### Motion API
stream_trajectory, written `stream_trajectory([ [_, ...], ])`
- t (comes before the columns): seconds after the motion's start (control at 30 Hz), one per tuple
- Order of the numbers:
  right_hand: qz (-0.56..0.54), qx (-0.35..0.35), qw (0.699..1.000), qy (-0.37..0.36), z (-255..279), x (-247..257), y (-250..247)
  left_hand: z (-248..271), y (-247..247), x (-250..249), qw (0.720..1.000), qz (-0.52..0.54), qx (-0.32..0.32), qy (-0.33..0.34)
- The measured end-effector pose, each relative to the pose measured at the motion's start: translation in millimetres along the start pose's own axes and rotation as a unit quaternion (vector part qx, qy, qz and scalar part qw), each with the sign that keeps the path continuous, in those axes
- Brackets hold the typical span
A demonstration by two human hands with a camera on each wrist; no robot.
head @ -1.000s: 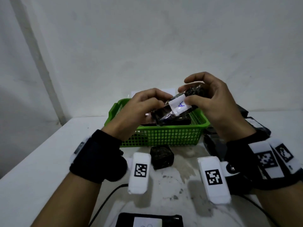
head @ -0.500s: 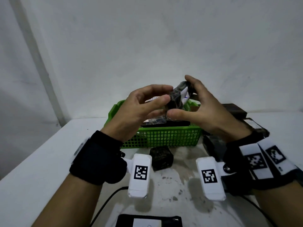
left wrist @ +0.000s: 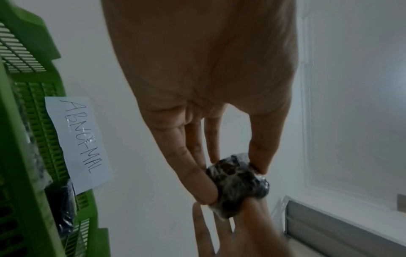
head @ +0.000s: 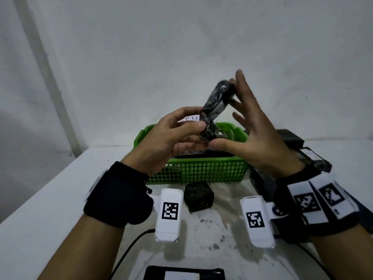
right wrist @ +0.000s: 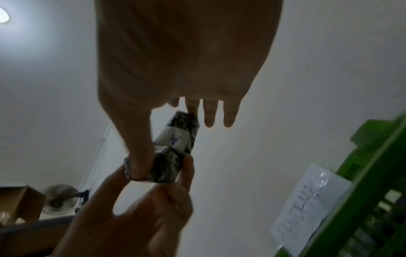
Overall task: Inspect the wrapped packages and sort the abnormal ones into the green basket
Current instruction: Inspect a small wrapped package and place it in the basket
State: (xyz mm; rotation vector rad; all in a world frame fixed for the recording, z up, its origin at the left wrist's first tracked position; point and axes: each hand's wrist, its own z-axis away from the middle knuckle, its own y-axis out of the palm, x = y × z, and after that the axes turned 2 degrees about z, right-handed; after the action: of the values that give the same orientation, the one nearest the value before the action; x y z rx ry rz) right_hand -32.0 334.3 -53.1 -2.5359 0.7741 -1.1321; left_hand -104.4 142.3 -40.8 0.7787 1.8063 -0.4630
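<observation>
Package (head: 217, 110) now tipped up on end above the basket (head: 201, 170); left hand (head: 171, 142) pinches its base, right hand (head: 248, 126) steadies it, fingers loose. Inspection continues.

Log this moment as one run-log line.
inspect | left hand pinches wrapped package lower end | right hand thumb and fingertip on it, package marked A | above green basket

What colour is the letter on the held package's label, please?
Blue, on a white label; right wrist view.
</observation>
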Motion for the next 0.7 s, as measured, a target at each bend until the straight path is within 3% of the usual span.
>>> stream_trajectory([
  [0.1, -0.107, -0.013, 0.991, 0.075, -2, 6, 5, 2, 2, -1, 0.999, -0.037, 0.009, 0.022],
  [0.2, -0.087, -0.052, 0.988, 0.115, -7, 8, 3, 3, 2, 0, 0.995, -0.09, 0.015, 0.032],
  [0.5, -0.093, -0.119, 0.983, 0.1, -7, 6, 1, 0, 12, 11, 0.979, -0.199, 0.006, 0.045],
  [0.7, -0.115, -0.055, 0.987, 0.099, -7, 16, -6, -2, 8, 15, 0.96, -0.267, -0.015, 0.087],
])
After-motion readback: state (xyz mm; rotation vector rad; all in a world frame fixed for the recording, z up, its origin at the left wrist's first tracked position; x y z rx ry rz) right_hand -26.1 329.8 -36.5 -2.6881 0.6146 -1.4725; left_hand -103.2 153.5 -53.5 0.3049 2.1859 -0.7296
